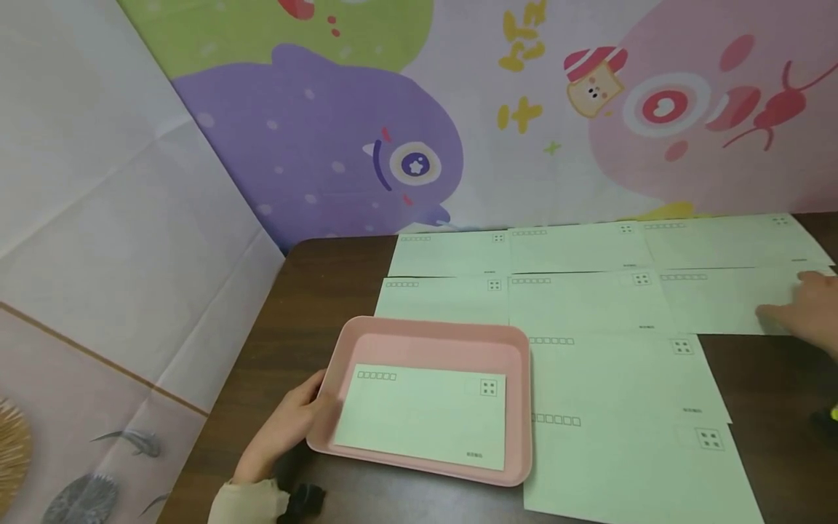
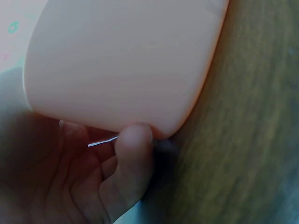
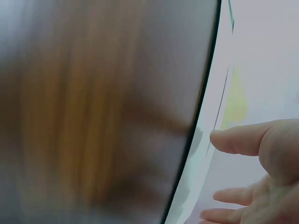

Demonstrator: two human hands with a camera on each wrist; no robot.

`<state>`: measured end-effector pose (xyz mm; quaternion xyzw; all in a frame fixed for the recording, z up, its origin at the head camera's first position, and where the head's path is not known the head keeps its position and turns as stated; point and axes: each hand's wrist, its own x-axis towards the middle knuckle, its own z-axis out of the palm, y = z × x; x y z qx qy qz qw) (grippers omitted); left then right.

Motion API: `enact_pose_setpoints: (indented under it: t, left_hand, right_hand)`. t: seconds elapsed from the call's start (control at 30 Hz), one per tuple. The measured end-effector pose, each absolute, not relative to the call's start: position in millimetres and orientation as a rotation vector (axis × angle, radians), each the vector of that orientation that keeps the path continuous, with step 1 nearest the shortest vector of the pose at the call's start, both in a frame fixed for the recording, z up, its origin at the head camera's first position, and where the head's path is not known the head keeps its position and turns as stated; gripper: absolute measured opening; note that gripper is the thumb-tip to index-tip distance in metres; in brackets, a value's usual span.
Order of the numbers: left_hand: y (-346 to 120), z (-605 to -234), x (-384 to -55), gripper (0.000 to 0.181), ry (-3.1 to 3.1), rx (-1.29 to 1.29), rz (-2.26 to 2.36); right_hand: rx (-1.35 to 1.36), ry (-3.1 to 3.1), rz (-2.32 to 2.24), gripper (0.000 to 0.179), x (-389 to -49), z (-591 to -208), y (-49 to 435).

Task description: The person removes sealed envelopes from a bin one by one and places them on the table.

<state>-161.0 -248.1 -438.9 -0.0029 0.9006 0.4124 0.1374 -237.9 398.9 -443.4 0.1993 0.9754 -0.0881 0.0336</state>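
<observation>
A pink tray (image 1: pixel 425 346) with a single pale envelope (image 1: pixel 419 422) lying in it stands at the front middle in the head view. My left hand (image 1: pixel 288 422) holds the tray by its left end; the left wrist view shows the thumb (image 2: pixel 135 149) against the tray's outer side near a corner. At the right edge of the head view, my right hand (image 1: pixel 812 309) is over the right part of an envelope (image 1: pixel 713 302) in the second row. Its fingers are spread and extended, with nothing between them in the right wrist view.
More envelopes lie in rows on the dark wooden table (image 1: pixel 288 327), including a back-row envelope (image 1: pixel 576 249) and a front envelope (image 1: pixel 635 466). The tray overlaps a second-row envelope (image 1: pixel 439 298). A cartoon-printed cloth (image 1: pixel 504 167) hangs behind the table.
</observation>
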Motion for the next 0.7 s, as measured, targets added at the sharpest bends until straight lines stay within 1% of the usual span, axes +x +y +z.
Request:
enact_pose_setpoints:
  t: [0.07, 0.2, 0.53, 0.6, 0.7]
  left_hand:
    - [-248, -439, -161, 0.044, 2.606, -0.007, 1.195]
    - [-248, -439, -162, 0.043, 2.614, 0.003, 1.188]
    - [-249, -442, -162, 0.047, 2.624, 0.013, 1.181]
    - [-249, -442, -162, 0.045, 2.626, 0.001, 1.177]
    - [-249, -442, -162, 0.043, 2.629, -0.009, 1.170]
  right_hand:
    - [0.494, 3.032, -0.376, 0.070, -233, -439, 381]
    - [0.255, 3.096, -0.435, 0.065, -226, -432, 342]
    - [-0.360, 3.220, -0.768, 0.039, -204, -408, 250]
    - [-0.456, 3.211, -0.801, 0.038, -196, -403, 231]
    - [-0.530, 3.203, -0.812, 0.040, -183, -397, 202]
